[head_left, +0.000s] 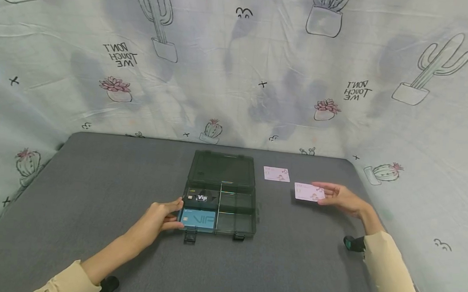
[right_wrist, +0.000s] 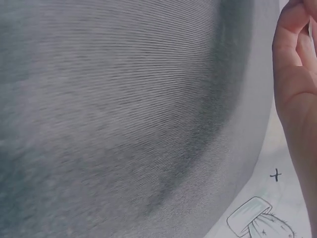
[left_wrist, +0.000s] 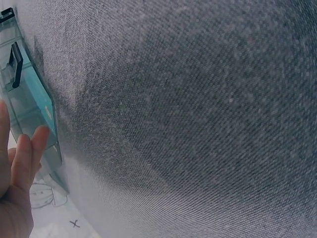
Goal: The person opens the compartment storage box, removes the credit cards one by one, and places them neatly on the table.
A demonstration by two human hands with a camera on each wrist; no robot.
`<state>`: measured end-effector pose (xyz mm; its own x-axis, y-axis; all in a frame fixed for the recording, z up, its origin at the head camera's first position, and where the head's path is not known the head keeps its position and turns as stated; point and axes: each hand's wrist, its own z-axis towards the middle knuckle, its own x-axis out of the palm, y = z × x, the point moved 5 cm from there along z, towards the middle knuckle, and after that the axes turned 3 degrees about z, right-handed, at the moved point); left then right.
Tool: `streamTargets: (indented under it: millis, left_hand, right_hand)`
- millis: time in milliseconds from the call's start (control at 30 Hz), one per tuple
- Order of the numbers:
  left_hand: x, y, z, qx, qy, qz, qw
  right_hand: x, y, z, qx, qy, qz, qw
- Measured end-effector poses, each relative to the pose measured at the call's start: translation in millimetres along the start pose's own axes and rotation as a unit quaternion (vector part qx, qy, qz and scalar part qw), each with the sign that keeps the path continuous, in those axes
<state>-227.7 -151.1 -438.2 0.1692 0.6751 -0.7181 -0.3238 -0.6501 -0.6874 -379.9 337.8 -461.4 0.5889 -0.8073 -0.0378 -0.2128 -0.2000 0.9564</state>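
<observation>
My right hand [head_left: 344,199] pinches a pale pink VIP card [head_left: 308,192] by its right end, to the right of the box. Another pink card [head_left: 277,174] lies on the table just beyond it. At the left side of a dark translucent compartment box [head_left: 234,223], my left hand [head_left: 153,222] holds the edge with its fingertips. The box stands with its lid [head_left: 221,167] folded back. A black Vip card [head_left: 202,198] is in the back left compartment, a blue VIP card [head_left: 198,219] in the front left. No cards show in the right compartments.
The box's two front latches [head_left: 189,236] hang down over the grey tabletop [head_left: 290,267]. A cactus-print cloth [head_left: 206,71] rises behind the table and along its sides. Dark straps cross beneath both wrists.
</observation>
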Motion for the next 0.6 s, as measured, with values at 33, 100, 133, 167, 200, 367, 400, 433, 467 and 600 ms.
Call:
streamTargets:
  millis: [33,100,133,167,200,367,400,433,467,600]
  left_hand:
    - [1.3,-0.9,-1.4,-0.001,-0.002,0.0,1.0]
    - [3.8,-2.8,-4.2,-0.003,-0.005,-0.001,1.0]
    - [3.7,-2.8,-4.2,-0.001,-0.005,0.0,1.0]
    - [3.6,-3.0,-4.4,-0.002,-0.005,0.0,1.0]
    - [3.5,-3.2,-4.5,0.0,-0.006,0.004,1.0]
    - [4.1,-3.6,-8.2,0.0,0.004,0.007,1.0]
    - [4.2,-3.6,-9.0,0.0,0.006,0.007,1.0]
    - [4.2,-3.5,-9.7,-0.001,0.008,0.004,1.0]
    - [4.1,-3.5,-10.2,0.0,0.008,0.005,1.0]
    - [3.5,-3.3,-11.2,0.002,0.007,0.007,0.9999]
  right_hand:
    - [-1.4,-0.1,0.4,0.002,-0.002,-0.004,1.0]
    - [-4.2,-0.7,1.1,0.006,-0.007,-0.01,0.9999]
    - [-5.1,-1.2,1.8,0.007,-0.012,-0.01,0.9998]
    - [-5.9,-1.8,2.4,0.008,-0.017,-0.01,0.9998]
    - [-6.5,-2.5,3.0,0.01,-0.022,-0.009,0.9997]
    - [-10.6,-4.6,5.5,0.005,-0.034,-0.017,0.9993]
    - [-11.9,-4.3,5.8,0.002,-0.037,-0.02,0.9991]
    - [-13.5,-3.8,5.9,0.0,-0.04,-0.021,0.999]
    - [-15.0,-2.8,6.0,-0.002,-0.043,-0.021,0.9988]
    - [-23.8,1.1,5.0,0.004,-0.069,-0.036,0.997]
